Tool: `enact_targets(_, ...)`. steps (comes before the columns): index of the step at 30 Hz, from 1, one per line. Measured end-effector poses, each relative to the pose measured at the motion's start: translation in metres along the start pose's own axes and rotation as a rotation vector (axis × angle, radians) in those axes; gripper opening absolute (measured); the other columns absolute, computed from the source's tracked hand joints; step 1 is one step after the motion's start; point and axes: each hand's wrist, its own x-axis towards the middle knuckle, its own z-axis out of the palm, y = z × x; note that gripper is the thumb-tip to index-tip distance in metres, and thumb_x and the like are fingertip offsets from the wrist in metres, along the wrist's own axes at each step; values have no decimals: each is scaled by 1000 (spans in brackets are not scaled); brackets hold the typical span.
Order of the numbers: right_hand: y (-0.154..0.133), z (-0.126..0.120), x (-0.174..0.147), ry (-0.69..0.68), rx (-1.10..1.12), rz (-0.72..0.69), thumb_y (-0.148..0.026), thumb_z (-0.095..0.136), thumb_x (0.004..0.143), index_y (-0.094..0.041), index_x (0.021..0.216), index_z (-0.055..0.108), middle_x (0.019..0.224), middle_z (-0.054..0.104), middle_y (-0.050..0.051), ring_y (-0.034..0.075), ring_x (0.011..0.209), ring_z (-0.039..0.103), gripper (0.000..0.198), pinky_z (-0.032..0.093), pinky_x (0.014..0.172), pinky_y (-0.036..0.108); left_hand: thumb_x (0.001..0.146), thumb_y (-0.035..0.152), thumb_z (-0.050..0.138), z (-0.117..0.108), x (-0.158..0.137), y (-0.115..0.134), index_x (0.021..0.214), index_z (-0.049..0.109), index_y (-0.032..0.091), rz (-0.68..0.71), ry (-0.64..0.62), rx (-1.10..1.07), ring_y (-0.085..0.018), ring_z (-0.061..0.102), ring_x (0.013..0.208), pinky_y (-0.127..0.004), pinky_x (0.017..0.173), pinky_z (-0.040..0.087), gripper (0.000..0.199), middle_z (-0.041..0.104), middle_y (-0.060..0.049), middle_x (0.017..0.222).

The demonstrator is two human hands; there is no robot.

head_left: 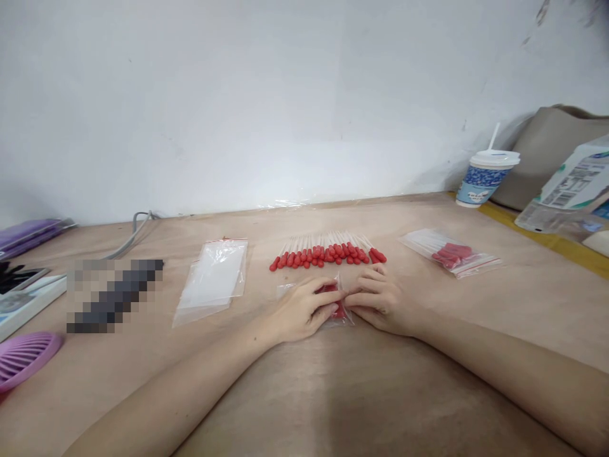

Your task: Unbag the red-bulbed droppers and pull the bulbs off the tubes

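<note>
A small clear zip bag [346, 319] lies flat on the table with red-tipped contents showing through it. My left hand [302, 310] rests over the bag's left part, fingers and thumb pressed on it and covering much of it. At its right edge, the closed fingertips of my right hand [379, 301] grip the plastic. Just beyond my hands is a row of thin white sticks with red bulb ends [328, 255], red ends toward me. To the right lies another zip bag [450, 255] holding similar red-ended sticks. Flat, clear bags [214, 273] are stacked to the left.
At the far right stand a blue and white paper cup [485, 181] with a straw, a clear plastic package [571, 184] and a grey-beige container [547, 143]. On the left are a blurred-out dark object [117, 295], a cable [128, 241], a pink fan [28, 358] and purple packages [33, 238].
</note>
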Motion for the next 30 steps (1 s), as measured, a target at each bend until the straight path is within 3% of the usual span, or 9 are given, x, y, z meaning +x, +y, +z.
enact_targets(5, -2, -2, 4, -9, -113, -93, -15, 47, 83, -22, 86, 60, 77, 63, 0, 14, 75, 47, 15, 30, 74, 34, 91, 19, 36, 1, 2, -7, 104, 60, 21, 133, 68, 239, -16, 59, 90, -28, 77, 48, 27, 63, -3, 102)
enact_targets(10, -3, -2, 8, -55, -152, -130, -11, 41, 82, -19, 81, 57, 74, 60, 1, 14, 75, 45, 18, 30, 76, 34, 91, 16, 37, 6, 3, -8, 91, 60, 17, 223, 161, 376, -13, 59, 83, -24, 71, 46, 23, 65, -2, 94)
enact_targets(16, -1, -2, 8, -75, -203, -184, -9, 36, 85, -19, 80, 55, 76, 58, 0, 14, 76, 44, 21, 30, 82, 35, 90, 15, 35, 7, 2, -4, 79, 55, 17, 228, 113, 490, -13, 57, 72, -25, 58, 40, 23, 62, 0, 83)
enact_targets(30, 1, -3, 8, -85, -181, -234, -15, 33, 91, -18, 79, 55, 73, 56, -1, 12, 73, 43, 26, 30, 82, 33, 90, 17, 38, 5, 2, -1, 81, 54, 20, 165, 91, 488, -14, 55, 74, -25, 57, 35, 18, 60, 0, 89)
